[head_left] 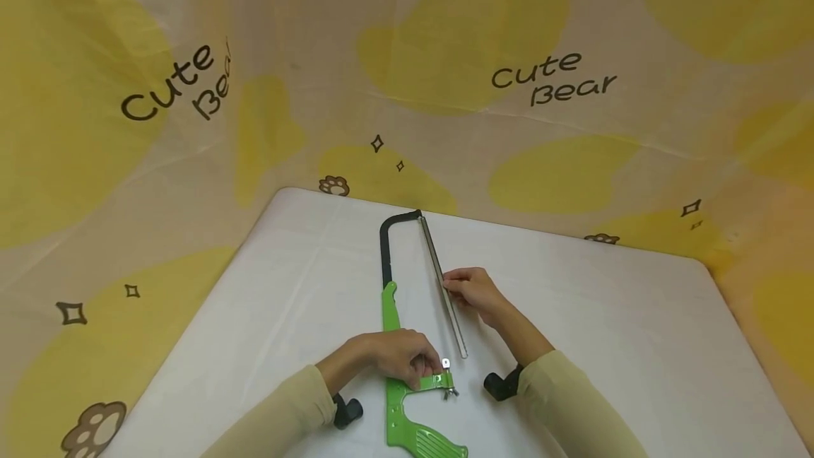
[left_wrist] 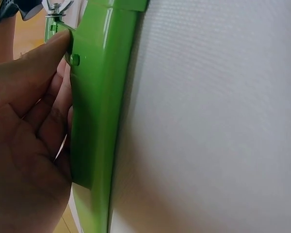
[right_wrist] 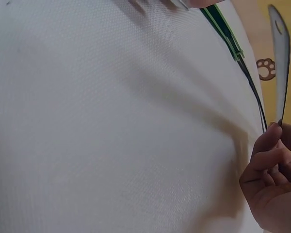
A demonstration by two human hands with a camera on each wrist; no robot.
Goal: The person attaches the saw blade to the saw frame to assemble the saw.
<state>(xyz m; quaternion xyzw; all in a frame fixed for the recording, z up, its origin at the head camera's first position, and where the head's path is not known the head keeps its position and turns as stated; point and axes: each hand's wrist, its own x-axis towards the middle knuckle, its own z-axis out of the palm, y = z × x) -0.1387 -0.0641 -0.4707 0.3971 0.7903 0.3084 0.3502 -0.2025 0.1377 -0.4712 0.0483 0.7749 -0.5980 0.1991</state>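
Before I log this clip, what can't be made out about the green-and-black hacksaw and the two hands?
- Head view: the left hand covers the green hacksaw frame where it grips it; the wing nut is too small to read.
- Left wrist view: the frame fills the picture and the blade is out of shot.
- Right wrist view: the right hand is cut off by the edge; the loose metal blade is blurred.

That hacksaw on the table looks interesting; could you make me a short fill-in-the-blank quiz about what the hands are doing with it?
1. The hacksaw has a handle coloured ____.
2. The right hand pinches the saw's loose metal ____.
3. The left hand holds the frame near the handle, next to a ____ nut.
4. The table has a covering coloured ____.

Missing words: green; blade; wing; white
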